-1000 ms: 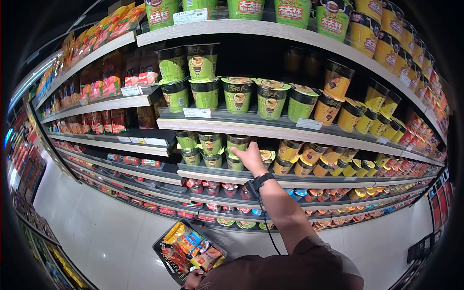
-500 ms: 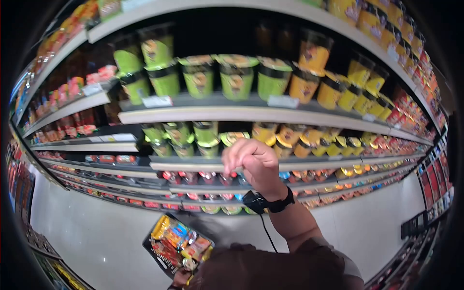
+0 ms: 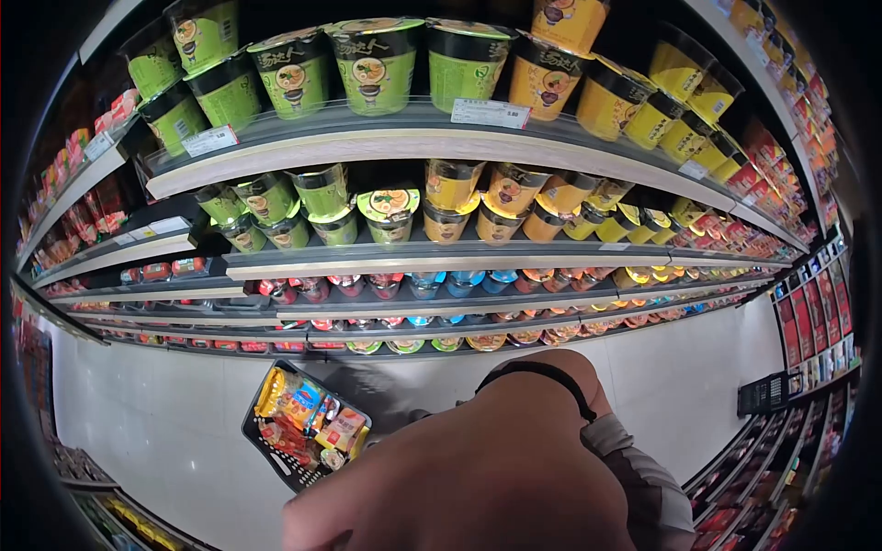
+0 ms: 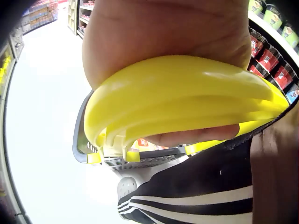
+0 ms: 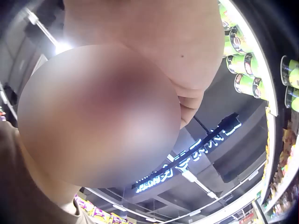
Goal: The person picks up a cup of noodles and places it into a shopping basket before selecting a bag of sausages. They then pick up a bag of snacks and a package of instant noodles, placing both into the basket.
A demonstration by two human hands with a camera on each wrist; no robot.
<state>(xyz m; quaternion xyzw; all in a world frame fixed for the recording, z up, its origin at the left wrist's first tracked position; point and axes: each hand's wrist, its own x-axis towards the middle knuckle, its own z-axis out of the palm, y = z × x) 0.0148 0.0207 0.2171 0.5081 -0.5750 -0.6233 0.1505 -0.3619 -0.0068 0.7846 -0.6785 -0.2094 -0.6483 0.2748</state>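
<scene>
My left hand (image 4: 168, 37) grips the thick yellow handle (image 4: 182, 93) of a shopping basket (image 3: 287, 470), fingertips showing beneath it in the left wrist view. In the head view this hand is hidden. Bright snack packets (image 3: 308, 399) fill the basket. My right hand (image 3: 459, 459) is raised very close to the head camera, its back filling the lower middle. The right wrist view shows it beside my blurred head, some fingers bent and nothing seen in them. Beyond it, green noodle cups (image 3: 372, 78) and orange ones (image 3: 547, 83) stand on a shelf.
A lower shelf (image 3: 358, 254) carries more noodle cups, including a single unstacked green cup (image 3: 389, 216). Red and blue cups line the tiers below. Pale floor (image 3: 156, 432) stretches around the basket. At the far right sits a black crate (image 3: 763, 395).
My right hand has drawn back from a green cup on the lower shelf and come up close to the head camera. The cups stay there. The view has tilted down and moved nearer the shelves.
</scene>
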